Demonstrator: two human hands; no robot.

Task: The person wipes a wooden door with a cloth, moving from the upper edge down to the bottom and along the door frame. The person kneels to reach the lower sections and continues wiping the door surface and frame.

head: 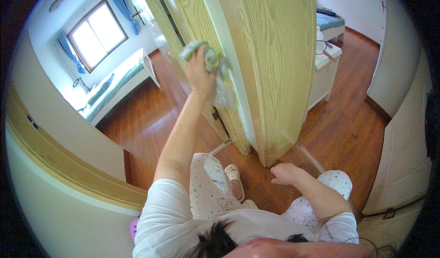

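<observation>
My left hand [201, 74] grips a bunched green-and-white cloth [220, 63], blurred at its lower end. It is raised against the wood-grain door frame [192, 17], beside the pale strip at its edge. Down by my knees, my right hand [285, 173] hangs with its fingers curled in, and nothing shows in it. Just above that hand is the bottom corner of the broad wood-grain panel [271, 68] between the two doorways.
Through the left doorway are a bed [120, 82], a window [98, 34] and wooden flooring [137, 110]. Beyond the right opening stand a white cabinet [323, 75] with a white bottle [319, 41], and another bed [330, 25]. A metal hinge [215, 115] sits low on the frame.
</observation>
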